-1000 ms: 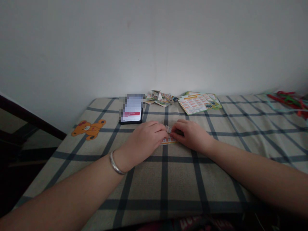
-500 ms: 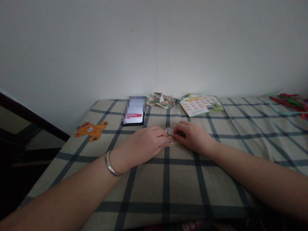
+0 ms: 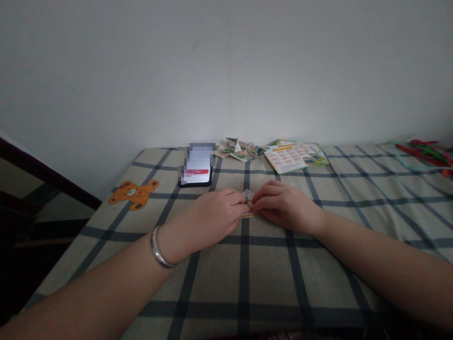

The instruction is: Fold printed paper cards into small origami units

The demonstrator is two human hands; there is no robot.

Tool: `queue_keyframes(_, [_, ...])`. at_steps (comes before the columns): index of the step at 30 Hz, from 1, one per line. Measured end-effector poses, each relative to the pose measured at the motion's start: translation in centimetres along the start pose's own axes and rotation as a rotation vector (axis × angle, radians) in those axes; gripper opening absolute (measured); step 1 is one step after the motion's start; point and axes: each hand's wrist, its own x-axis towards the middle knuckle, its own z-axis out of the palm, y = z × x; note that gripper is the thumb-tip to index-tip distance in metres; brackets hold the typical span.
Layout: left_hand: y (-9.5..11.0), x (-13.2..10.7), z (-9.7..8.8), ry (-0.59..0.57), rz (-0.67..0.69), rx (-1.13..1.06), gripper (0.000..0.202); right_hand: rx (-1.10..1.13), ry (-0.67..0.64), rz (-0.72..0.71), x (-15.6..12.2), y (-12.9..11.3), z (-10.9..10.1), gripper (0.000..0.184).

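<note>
My left hand (image 3: 212,215) and my right hand (image 3: 283,205) meet fingertip to fingertip on a checked cloth (image 3: 247,274). Between them they pinch a small printed piece of paper (image 3: 248,196), folded and mostly hidden under the fingers. Both hands have their fingers curled and pressed on it. A silver bangle (image 3: 158,248) sits on my left wrist.
A phone (image 3: 197,165) with a lit screen lies beyond my left hand. Several folded paper bits (image 3: 239,148) and a stack of printed sheets (image 3: 295,154) lie by the wall. Red and green strips (image 3: 426,151) lie at far right. A bear print (image 3: 134,193) marks the cloth's left edge.
My hands have drawn closer together over the paper, and more of it is now covered by my fingers. The view has shifted slightly.
</note>
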Motion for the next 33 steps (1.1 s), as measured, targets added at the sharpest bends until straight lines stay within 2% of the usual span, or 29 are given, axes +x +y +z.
queue_keyframes(5, [-0.1, -0.1, 0.0, 0.000, -0.002, -0.004, 0.019, -0.098, -0.099, -0.010, 0.0, -0.7, -0.6, 0.023])
queue_keyframes(21, [-0.1, -0.3, -0.1, -0.048, -0.017, 0.041, 0.023, -0.173, -0.073, 0.003, 0.0, -1.0, -0.4, 0.023])
queue_keyframes(33, [0.2, -0.4, -1.2, -0.114, -0.053, 0.117, 0.018, -0.202, -0.139, 0.072, 0.0, -1.2, -1.2, 0.020])
